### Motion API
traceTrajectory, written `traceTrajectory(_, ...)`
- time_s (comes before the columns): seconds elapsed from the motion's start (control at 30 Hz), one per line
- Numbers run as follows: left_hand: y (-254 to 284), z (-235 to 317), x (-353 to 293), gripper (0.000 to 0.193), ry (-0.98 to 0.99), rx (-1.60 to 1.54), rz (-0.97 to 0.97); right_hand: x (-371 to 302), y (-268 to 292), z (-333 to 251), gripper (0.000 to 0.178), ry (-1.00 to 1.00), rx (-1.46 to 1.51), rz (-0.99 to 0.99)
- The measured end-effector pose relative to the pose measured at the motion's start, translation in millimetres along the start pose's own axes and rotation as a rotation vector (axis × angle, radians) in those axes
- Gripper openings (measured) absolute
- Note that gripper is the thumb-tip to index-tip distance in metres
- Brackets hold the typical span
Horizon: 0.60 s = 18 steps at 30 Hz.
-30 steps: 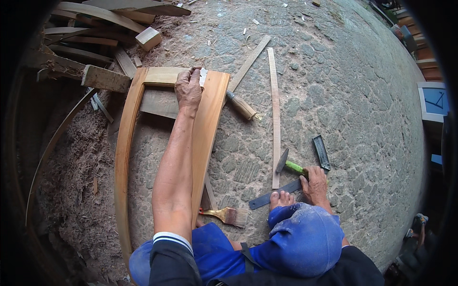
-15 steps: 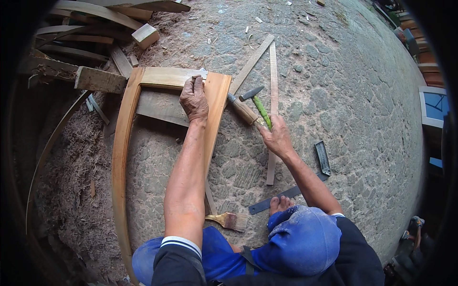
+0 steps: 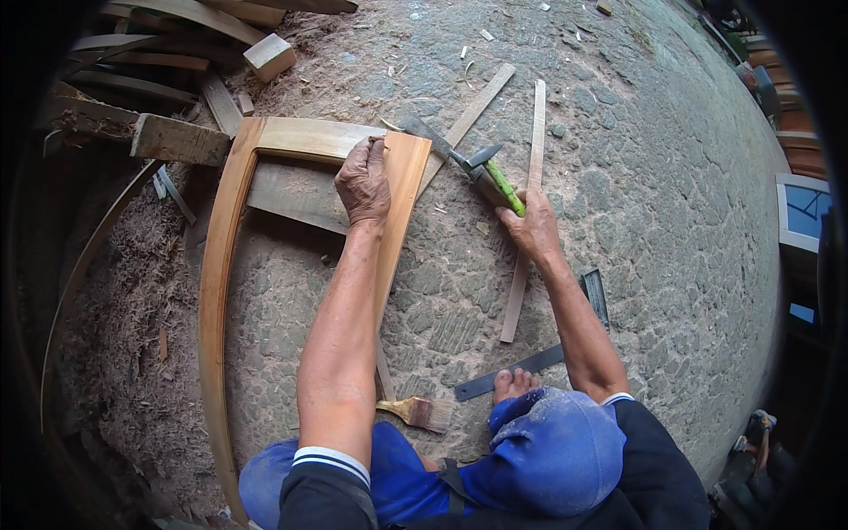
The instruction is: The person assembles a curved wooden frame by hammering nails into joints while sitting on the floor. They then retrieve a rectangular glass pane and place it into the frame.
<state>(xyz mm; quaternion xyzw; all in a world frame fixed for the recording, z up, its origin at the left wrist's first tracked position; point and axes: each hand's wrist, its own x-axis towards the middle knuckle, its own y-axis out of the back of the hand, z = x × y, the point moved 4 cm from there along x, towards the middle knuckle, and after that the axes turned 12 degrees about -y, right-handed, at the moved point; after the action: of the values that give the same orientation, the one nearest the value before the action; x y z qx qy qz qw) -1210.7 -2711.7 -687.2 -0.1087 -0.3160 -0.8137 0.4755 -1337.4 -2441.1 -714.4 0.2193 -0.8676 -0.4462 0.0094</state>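
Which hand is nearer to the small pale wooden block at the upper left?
Left. The left hand is at the wooden frame, below and right of the block; the right hand is farther right, gripping the hammer.

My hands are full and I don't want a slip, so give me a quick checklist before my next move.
1. Hammer secure: ok, right hand on its green handle.
2. Chisel separate from hammer: not ok, both are in the right hand.
3. Left hand safely away from chisel: cannot tell, the blade looks close by.
4. Item at the left fingertips: cannot tell, too small.
5. Paintbrush out of the way: ok, on the ground.
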Motion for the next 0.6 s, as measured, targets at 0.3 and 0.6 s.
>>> traceTrajectory(0.3, -1.7, 0.6, 0.3, 0.020, -0.013, 0.070, -0.025, -13.1, 49.5, -67.9, 0.043, 0.121, 0.393, -0.049)
traceTrajectory(0.6, -5.3, -3.5, 1.8, 0.019, -0.052, 0.135, -0.044, -20.0, 38.0, -150.8, 0.068, 0.682, -0.043, -0.109)
